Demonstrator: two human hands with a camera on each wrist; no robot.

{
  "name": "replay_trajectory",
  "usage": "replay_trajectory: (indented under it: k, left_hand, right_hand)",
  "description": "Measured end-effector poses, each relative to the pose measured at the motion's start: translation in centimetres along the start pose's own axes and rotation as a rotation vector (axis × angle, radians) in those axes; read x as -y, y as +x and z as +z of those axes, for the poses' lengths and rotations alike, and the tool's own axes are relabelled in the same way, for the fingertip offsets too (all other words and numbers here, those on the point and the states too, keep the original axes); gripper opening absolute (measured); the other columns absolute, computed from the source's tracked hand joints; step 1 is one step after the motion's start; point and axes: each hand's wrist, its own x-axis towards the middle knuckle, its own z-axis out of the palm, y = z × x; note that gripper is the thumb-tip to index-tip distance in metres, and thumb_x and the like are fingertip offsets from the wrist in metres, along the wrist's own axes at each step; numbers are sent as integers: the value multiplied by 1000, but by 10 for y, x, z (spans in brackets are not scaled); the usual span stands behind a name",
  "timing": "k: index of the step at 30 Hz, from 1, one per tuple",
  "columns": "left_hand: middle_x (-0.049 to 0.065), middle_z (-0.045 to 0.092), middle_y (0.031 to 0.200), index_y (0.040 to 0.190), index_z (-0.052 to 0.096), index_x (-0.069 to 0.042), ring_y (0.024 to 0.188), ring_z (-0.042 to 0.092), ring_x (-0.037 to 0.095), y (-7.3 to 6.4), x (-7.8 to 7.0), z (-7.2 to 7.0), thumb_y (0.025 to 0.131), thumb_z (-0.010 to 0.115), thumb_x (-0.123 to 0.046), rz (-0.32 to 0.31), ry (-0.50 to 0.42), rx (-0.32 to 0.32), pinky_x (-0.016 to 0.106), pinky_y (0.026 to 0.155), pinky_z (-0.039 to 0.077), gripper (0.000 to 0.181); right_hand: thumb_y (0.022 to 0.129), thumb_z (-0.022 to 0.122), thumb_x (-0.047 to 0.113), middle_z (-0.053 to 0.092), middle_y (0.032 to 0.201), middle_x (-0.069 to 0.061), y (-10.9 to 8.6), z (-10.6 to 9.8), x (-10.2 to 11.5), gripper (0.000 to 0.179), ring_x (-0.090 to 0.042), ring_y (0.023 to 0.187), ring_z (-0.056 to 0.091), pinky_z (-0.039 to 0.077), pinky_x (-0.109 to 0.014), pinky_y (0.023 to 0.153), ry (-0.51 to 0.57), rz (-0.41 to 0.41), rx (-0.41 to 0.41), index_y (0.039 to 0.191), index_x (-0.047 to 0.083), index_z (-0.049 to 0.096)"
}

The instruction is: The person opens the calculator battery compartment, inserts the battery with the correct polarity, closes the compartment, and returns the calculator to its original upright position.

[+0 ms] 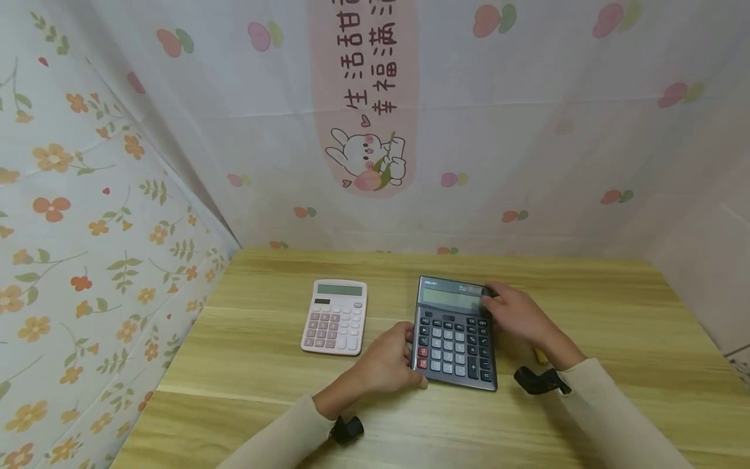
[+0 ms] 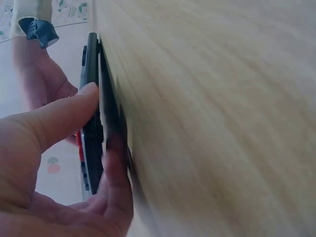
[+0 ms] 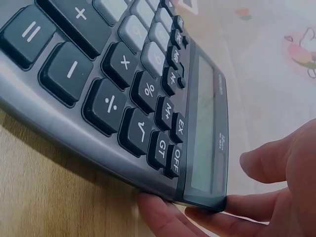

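Observation:
A dark grey desktop calculator (image 1: 450, 332) with black, light grey and red keys is held between both hands above the wooden table. My left hand (image 1: 389, 361) grips its left edge; in the left wrist view the thumb (image 2: 81, 106) presses the side while the fingers reach underneath. At the upper right corner is my right hand (image 1: 518, 316), its fingertips (image 3: 160, 212) under the edge and its thumb on the screen side. A gap shows between the calculator's underside and the table in the left wrist view. A smaller pink-and-white calculator (image 1: 334, 318) lies to the left.
The wooden table (image 1: 246, 365) meets a printed cloth backdrop (image 1: 527, 130) at its far edge. Flowered cloth (image 1: 105, 260) hangs along the left side. A small yellow object (image 1: 541, 356) lies partly hidden beside the right wrist.

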Motion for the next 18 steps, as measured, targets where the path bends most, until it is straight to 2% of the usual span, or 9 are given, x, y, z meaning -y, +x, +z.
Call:
replay_trajectory:
  k: [3,6,9,13,18]
  left_hand:
    - [7,71,130,157,45,5,86,70,3,0,2,0,72,102,-5,7,-109,15,27,85,57,102]
    - [8,69,137,161,40,5,89,74,5,-1,4,-1,75,97,4,12,-233,27,26,83,59,104]
    - [9,66,141,164,38,3,94,76,8,-2,4,-3,76,93,10,14,-328,23,26,82,61,104]
    - [14,62,144,166,38,1,105,77,18,-3,0,-7,77,89,13,20,-379,10,28,84,62,103]
    - [20,58,148,169,35,0,116,76,29,-4,-3,-14,80,82,16,36,-434,10,31,88,63,101]
  right_hand:
    - [118,44,21,61,138,-39,-2,-3,-1,60,-25,81,74,58,-58,91,51,35,25,163,-17,32]
    - [119,43,25,62,136,-38,-4,-5,-1,62,-26,86,76,58,-61,95,96,64,36,164,-15,30]
    - [119,44,30,56,144,-40,-6,-6,1,65,-31,96,76,59,-59,96,144,80,42,165,-14,29]
    - [119,44,35,47,153,-42,-6,-7,3,69,-38,108,74,62,-54,94,220,93,47,166,-13,28]
    - [120,45,38,49,150,-41,-4,-7,1,71,-45,113,73,63,-51,92,323,87,50,166,-13,27]
